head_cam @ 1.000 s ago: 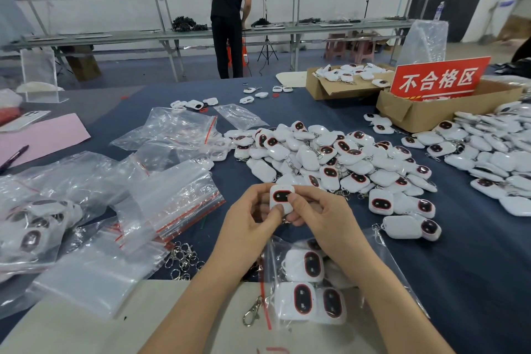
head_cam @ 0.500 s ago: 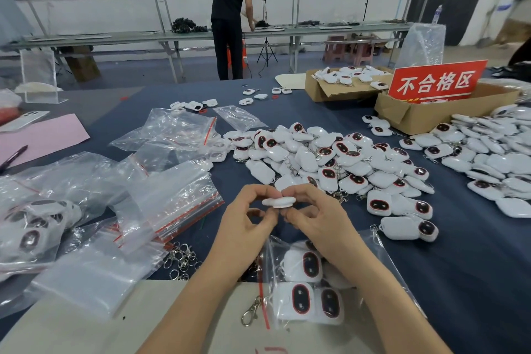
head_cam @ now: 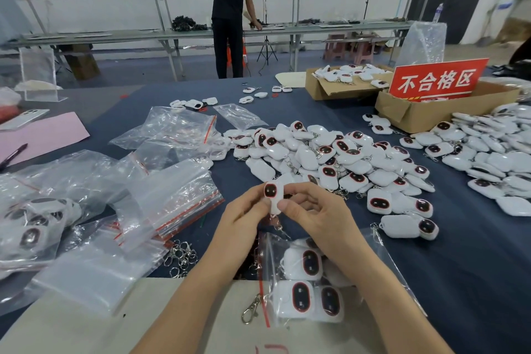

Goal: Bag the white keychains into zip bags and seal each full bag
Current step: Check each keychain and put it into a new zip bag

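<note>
**Left hand and right hand pinch one white keychain over a part-filled zip bag**

Fingers of both hands are curled round the white keychain, which stands upright with its dark face toward the camera, just above the zip bag lying on the tabletop beneath the wrists. That bag holds at least three keychains, and a clasp pokes out past its red strip, so it looks unsealed and only partly full. At far left lie filled bags; I cannot tell whether they are sealed. A stack of empty bags waits beside them. A large loose pile spreads ahead and to the right, so most of the bagging looks left to do.
</note>
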